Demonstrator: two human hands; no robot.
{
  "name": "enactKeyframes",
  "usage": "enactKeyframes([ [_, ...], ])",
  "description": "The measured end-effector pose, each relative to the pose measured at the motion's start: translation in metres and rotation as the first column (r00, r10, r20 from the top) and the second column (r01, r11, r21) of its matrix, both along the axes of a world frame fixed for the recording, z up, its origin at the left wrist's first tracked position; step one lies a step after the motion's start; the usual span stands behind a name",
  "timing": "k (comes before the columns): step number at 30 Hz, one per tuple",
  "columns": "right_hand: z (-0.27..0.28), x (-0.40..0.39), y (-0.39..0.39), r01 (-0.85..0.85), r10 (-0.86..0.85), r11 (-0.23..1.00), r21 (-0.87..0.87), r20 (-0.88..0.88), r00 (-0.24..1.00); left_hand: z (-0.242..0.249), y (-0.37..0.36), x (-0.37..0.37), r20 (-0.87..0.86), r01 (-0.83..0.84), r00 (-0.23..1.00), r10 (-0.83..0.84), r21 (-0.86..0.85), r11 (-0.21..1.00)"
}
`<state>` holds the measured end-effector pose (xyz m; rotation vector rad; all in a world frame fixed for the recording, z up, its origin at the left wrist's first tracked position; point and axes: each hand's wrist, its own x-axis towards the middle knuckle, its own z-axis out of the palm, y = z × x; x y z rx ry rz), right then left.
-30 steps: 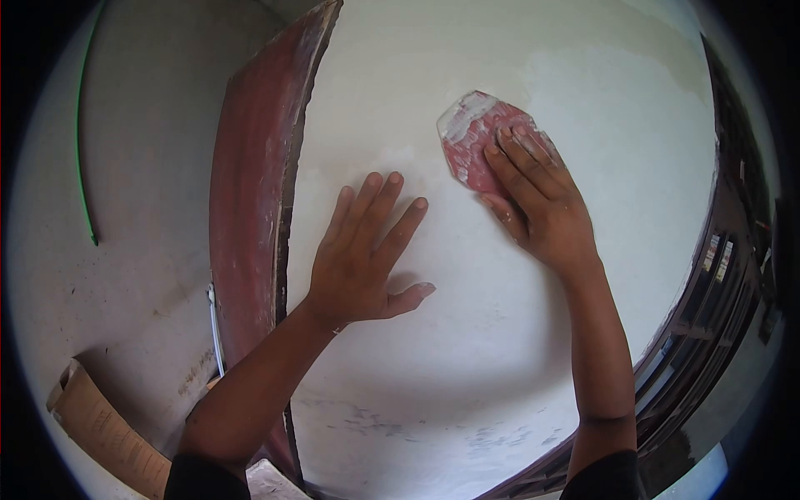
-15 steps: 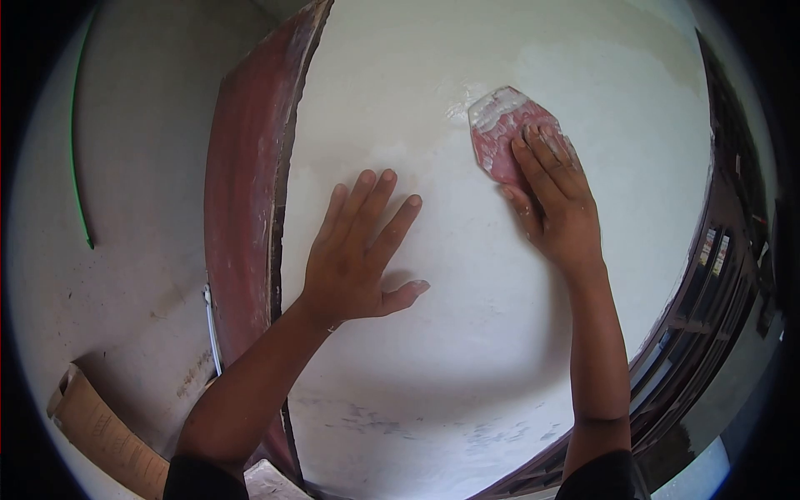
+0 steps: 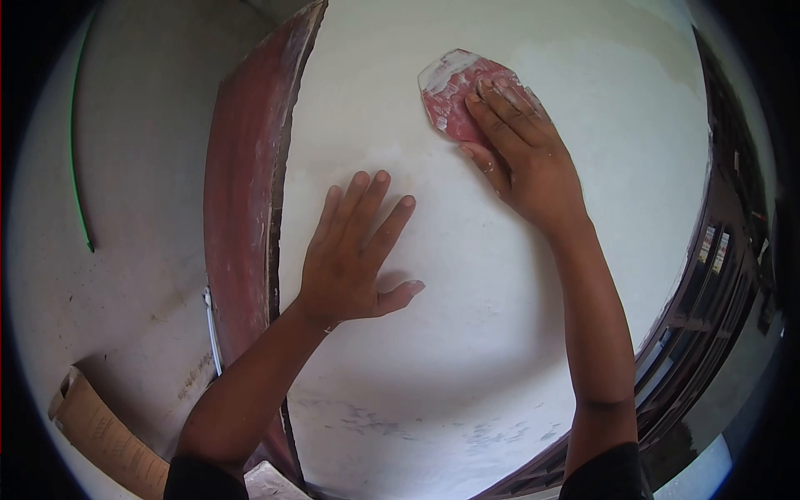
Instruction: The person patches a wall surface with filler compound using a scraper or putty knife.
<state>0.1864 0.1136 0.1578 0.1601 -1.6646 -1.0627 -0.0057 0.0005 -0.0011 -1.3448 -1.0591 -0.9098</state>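
Observation:
Fingers spread, my left hand lies against the white wall surface and holds nothing. Up and to the right of it, my right hand presses a flat red putty spreader against the same surface. This piece has angled corners, and white paste is smeared over it, thickest along its upper left edge. My fingers lie across its face with the thumb by its lower edge; the part under the hand is hidden. White specks show on the right hand and the left thumb.
A reddish-brown wooden panel with a rough edge stands left of the white surface. A dark slatted frame runs along the right. At the left are a brown cardboard piece and a thin green strip on a grey wall.
My right hand has slid the red spreader up and to the left across the white surface. My left hand has stayed in nearly the same place.

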Motion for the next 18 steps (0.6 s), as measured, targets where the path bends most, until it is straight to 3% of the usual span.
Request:
enactKeyframes([
  [9, -0.051, 0.056, 0.022, 0.036, -0.037, 0.998, -0.054, -0.012, 0.999, 0.0, -0.001, 0.002, -0.004, 0.021, 1.0, -0.021, 0.013, 1.0],
  [12, -0.034, 0.04, 0.011, -0.052, 0.053, 0.997, -0.06, 0.003, 0.999, -0.001, 0.002, 0.001, -0.008, 0.026, 1.0, -0.026, -0.008, 1.0],
  [18, -0.008, 0.002, -0.004, -0.037, 0.037, 0.999, 0.005, 0.07, 0.997, 0.0, 0.0, -0.001, 0.006, 0.002, 1.0, -0.002, 0.007, 1.0],
])
